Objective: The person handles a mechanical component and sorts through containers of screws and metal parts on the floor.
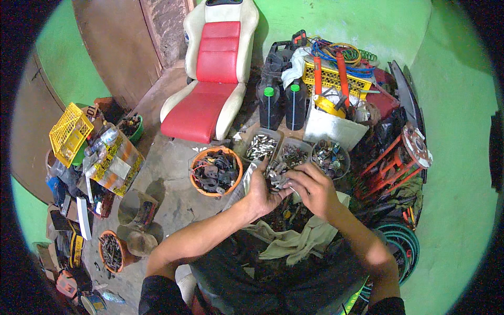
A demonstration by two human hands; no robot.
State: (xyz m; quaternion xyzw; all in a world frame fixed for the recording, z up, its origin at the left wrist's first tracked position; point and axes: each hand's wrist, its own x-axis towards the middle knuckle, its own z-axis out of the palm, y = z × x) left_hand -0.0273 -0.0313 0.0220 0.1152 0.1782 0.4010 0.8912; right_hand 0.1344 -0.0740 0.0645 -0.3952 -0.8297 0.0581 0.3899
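Observation:
My left hand (258, 190) is raised in front of me, with its thumb up and fingers curled round a clump of small grey metal parts (276, 174). Against it, my right hand (314, 190) bends its fingers in a pinch, and what its fingertips hold is too small to make out. Just beyond my hands stand a clear plastic box (279, 137) of shiny metal cylinders (261, 147), a second box of mixed small parts (294, 153), and a round tub (347, 164) of assorted pieces. Below my hands, a greyish-green cloth (294, 242) lies across a dark pile.
An orange basin (241, 170) of dark parts and wires stands left of my hands. Farther left are an orange pot (123, 247) of bolt-like pieces and a taped box (122, 164). A red-and-white seat (202, 110) and black jugs (269, 107) stand behind; an orange metal stand (391, 168) is right.

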